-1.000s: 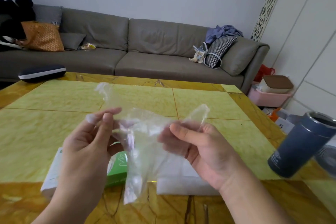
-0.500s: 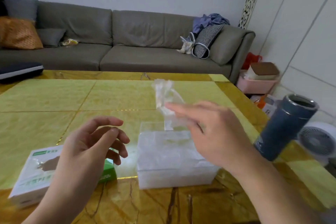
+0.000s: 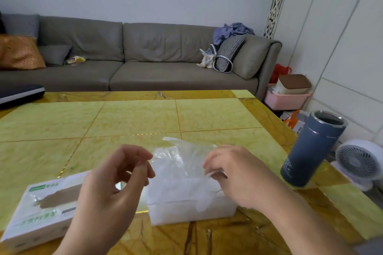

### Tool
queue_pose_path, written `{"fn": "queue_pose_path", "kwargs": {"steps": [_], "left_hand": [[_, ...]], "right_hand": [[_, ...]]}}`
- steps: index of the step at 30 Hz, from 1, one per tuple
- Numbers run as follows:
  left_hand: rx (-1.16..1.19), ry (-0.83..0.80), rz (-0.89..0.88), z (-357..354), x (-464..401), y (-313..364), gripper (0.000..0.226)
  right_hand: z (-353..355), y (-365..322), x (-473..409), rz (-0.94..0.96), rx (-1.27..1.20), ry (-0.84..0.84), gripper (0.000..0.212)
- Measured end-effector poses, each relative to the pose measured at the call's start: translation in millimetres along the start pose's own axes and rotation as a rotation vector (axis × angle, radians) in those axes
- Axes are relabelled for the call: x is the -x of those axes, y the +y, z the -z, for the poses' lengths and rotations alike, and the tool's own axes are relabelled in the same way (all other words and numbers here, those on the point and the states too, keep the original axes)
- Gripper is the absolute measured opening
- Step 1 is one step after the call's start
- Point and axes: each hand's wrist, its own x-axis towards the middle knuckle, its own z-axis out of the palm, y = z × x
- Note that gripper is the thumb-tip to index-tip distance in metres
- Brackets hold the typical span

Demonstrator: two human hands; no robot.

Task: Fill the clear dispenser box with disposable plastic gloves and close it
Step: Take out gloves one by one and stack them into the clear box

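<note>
The clear dispenser box (image 3: 192, 211) stands near the table's front edge, packed with white-looking plastic gloves. A thin transparent glove (image 3: 178, 159) is spread above its open top. My left hand (image 3: 116, 180) pinches the glove's left edge between thumb and fingertips. My right hand (image 3: 234, 174) pinches its right edge, fingers curled, just above the box's right side. No lid for the box shows in this view.
A white and green cardboard glove carton (image 3: 41, 209) with a torn opening lies left of the box, partly behind my left wrist. A dark blue flask (image 3: 310, 149) stands open-topped at the table's right edge. A small white fan (image 3: 358, 161) sits beyond it.
One second ago both hands held a glove up high. Then the right hand carried it over the box while the left let go. Now both hands pinch a glove low over the box.
</note>
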Motion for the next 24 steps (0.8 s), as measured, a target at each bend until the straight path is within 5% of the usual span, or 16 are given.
{"fn": "queue_pose_path", "kwargs": {"steps": [3, 6, 10, 14, 21, 24], "left_hand": [[-0.209, 0.021, -0.268, 0.3, -7.4, 20.4, 0.023], [-0.303, -0.207, -0.401, -20.5, -21.8, 32.4, 0.023], [-0.626, -0.649, -0.089, -64.1, -39.6, 13.1, 0.024], [-0.863, -0.922, 0.134, -78.0, -45.0, -4.2, 0.052], [-0.856, -1.059, 0.316, -84.3, -61.8, -3.4, 0.122], [-0.882, -1.104, 0.371, -86.6, -67.6, 1.2, 0.122]], "right_hand": [[-4.2, -2.1, -1.4, 0.037, 0.0, -0.06, 0.031], [-4.8, -2.3, -2.5, 0.006, -0.001, -0.122, 0.037], [-6.5, 1.7, -1.6, -0.052, 0.007, -0.142, 0.035], [-7.7, 7.6, -1.3, -0.095, 0.036, -0.203, 0.043], [1.8, 13.7, -3.5, -0.162, 0.041, -0.249, 0.041], [-1.2, 12.7, -6.5, -0.18, 0.025, -0.257, 0.035]]}}
